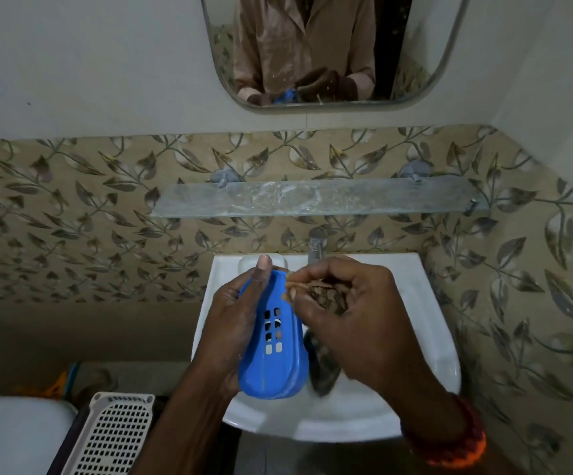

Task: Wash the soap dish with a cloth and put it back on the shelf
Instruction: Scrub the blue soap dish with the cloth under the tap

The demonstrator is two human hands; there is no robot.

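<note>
A blue plastic soap dish (pixel 275 358) with drain slots is held over the white sink (pixel 425 358). My left hand (pixel 230 323) grips it from the left side, thumb lying along its upper edge. My right hand (pixel 353 313) holds a bunched brown cloth (pixel 326 293) against the dish's upper right rim; a wet tail of the cloth hangs down below the hand. Above the sink a glass shelf (pixel 312 198) on the wall stands bare.
A chrome tap (pixel 316 246) sticks out just behind my hands. A mirror (pixel 316 49) hangs above the shelf. At lower left are a white slotted basket (pixel 110 437) and a white toilet lid (pixel 14 437). Leaf-patterned tiles cover the wall.
</note>
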